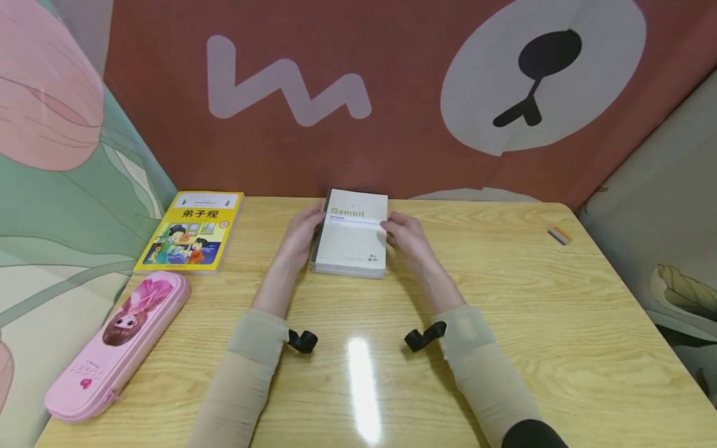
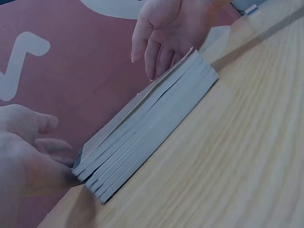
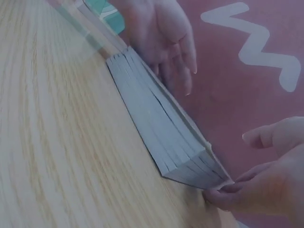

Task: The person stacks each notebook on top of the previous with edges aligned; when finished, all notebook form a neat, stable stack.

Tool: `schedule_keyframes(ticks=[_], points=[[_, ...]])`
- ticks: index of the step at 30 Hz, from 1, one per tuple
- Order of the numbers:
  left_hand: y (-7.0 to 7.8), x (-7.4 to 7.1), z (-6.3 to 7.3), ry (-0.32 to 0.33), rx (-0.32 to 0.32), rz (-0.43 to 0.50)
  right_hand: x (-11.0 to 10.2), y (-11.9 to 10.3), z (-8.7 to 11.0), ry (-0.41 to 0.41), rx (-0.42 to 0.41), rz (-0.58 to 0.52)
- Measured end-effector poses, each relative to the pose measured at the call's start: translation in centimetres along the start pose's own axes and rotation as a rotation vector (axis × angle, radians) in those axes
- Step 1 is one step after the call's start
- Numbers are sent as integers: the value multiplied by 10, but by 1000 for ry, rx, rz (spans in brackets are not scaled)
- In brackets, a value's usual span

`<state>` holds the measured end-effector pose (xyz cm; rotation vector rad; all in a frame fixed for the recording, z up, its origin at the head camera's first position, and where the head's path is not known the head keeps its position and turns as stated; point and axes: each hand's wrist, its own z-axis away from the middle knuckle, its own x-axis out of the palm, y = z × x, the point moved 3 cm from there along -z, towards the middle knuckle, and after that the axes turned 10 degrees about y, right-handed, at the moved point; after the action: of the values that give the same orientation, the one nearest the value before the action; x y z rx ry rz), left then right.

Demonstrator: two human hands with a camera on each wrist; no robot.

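Observation:
A neat stack of several notebooks (image 1: 351,239) lies on the table, the top cover pale with "Gambit" printed on it and a dark spine at the left. My left hand (image 1: 302,233) is at the spine side, its fingertips right at the edge. Against the opposite side, my right hand (image 1: 407,231) has its fingers near the page edges, the thumb by the top cover. The layered ends of the notebooks (image 2: 147,128) show in the left wrist view. In the right wrist view, the fingers (image 3: 225,197) of my right hand touch a lower corner of the stack.
On the left, a yellow illustrated book (image 1: 190,233) lies above a pink pencil case (image 1: 120,348) with a doll picture. A small striped item (image 1: 559,235) sits at the far right of the wooden table (image 1: 504,342). A red printed cloth (image 1: 403,143) hangs behind the table.

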<state>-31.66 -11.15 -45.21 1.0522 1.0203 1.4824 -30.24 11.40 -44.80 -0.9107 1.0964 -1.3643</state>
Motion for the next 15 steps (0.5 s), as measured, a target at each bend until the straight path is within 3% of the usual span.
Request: schedule_keyframes(ticks=[7, 15], points=[[-2, -2, 8, -72, -86, 6, 2, -5, 6, -21, 58, -68], [-4, -2, 12, -70, -103, 16, 5, -5, 6, -58, 69, -86]])
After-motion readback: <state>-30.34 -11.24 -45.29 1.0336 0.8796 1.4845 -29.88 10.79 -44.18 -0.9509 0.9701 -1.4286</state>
